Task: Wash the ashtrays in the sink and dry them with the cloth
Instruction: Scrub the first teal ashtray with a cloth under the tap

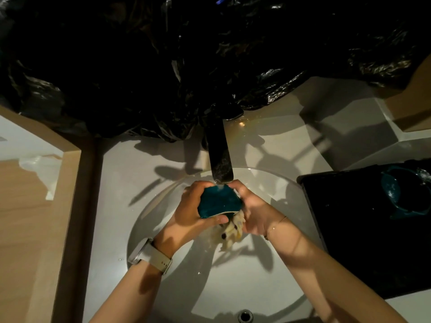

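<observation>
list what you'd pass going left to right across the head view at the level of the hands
wooden counter → sink rim → left hand → teal ashtray under the faucet → right hand → black tray → second teal ashtray

Black plastic sheeting [163, 66] behind, wooden shelf [30, 206] left, black tray [373, 229] right
</observation>
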Action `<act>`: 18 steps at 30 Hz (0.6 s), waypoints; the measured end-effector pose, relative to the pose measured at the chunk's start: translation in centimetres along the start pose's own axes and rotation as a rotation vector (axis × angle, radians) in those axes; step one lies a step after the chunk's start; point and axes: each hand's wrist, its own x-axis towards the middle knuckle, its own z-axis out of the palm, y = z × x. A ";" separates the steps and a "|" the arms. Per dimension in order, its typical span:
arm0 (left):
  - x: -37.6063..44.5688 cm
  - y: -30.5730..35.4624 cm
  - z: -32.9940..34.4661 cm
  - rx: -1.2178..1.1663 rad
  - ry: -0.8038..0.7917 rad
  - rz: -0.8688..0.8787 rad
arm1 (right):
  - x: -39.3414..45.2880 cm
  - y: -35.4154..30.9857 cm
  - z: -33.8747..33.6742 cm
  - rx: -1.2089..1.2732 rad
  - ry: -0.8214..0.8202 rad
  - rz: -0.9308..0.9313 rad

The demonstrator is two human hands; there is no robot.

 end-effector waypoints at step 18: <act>-2.4 2.4 1.7 -1.226 0.005 -0.535 | 0.9 3.5 -0.1 0.035 0.231 -0.609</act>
